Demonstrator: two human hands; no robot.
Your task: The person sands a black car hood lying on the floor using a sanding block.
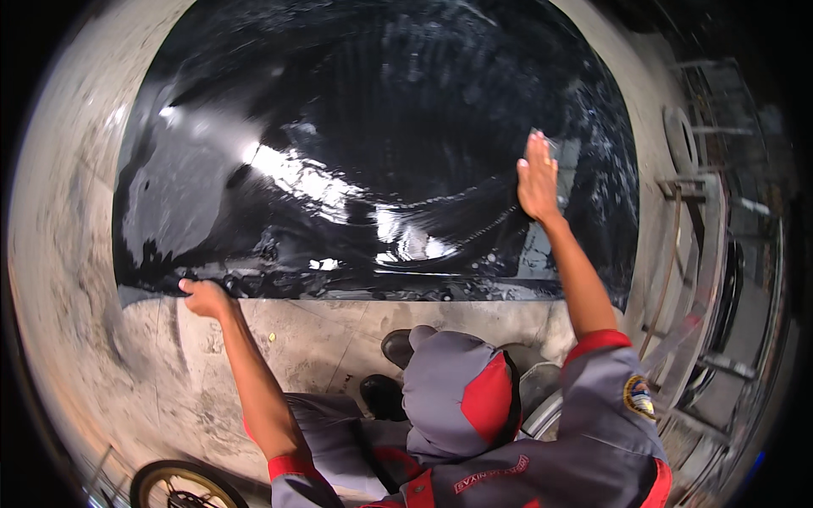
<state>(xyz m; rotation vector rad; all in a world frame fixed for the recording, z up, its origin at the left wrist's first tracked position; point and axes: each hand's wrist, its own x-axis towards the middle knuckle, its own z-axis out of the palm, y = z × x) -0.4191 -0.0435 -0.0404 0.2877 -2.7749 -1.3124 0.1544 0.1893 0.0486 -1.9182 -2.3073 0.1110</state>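
A large black, glossy sheet of film [406, 110] lies spread before me, creased and wet-looking, with bright reflections on its left half. Along its left and right sides, smoother grey areas show, so it may rest on another flat surface. My left hand [206, 298] is closed at the near left edge, thumb outward, seemingly pinching the film's border; its other fingers are partly hidden. Farther over on the right, my right hand [538, 179] lies flat on the film, fingers straight and close together, pointing away from me. Folds run from the middle toward that hand.
Pale, stained floor [254, 360] surrounds the sheet. Below centre are a grey and red cap [457, 389] and dark shoes [383, 398]. A gold-rimmed wheel [182, 489] stands at lower left. Metal racking [707, 254] lines the right side, near a ring-shaped object [678, 140].
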